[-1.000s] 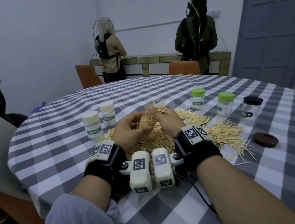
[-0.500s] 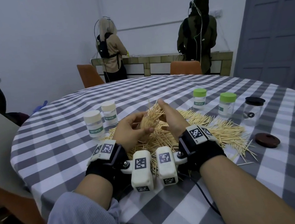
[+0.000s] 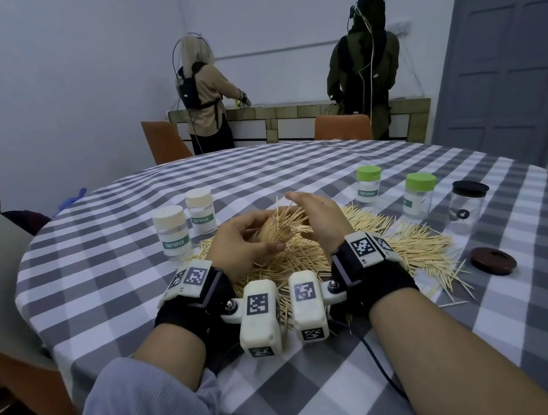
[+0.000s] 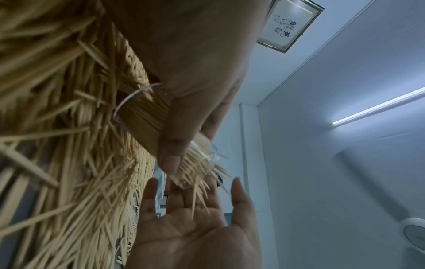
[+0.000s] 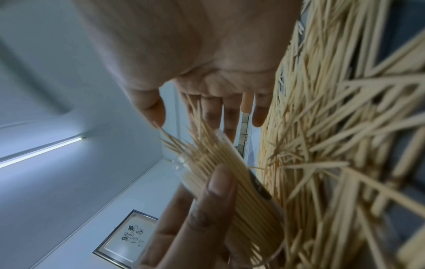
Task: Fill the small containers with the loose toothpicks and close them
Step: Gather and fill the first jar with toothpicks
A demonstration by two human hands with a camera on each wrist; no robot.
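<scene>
Left hand (image 3: 242, 242) grips a clear container (image 4: 147, 116) stuffed with toothpicks (image 5: 220, 174), tilted above the loose pile (image 3: 408, 242) on the desk (image 3: 138, 293). Right hand (image 3: 318, 215) is flat, fingers straight, at the mouth. I'd tap the sticking-out tips in evenly before capping it.

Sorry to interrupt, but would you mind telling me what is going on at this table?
A person is packing toothpicks into small containers. The left hand grips a clear container tilted on its side and crammed with toothpicks, some poking out of its mouth. The right hand is held open, flat at those tips. A big pile of loose toothpicks lies on the checked tablecloth. Four capped containers and a black-lidded jar stand around it.
</scene>
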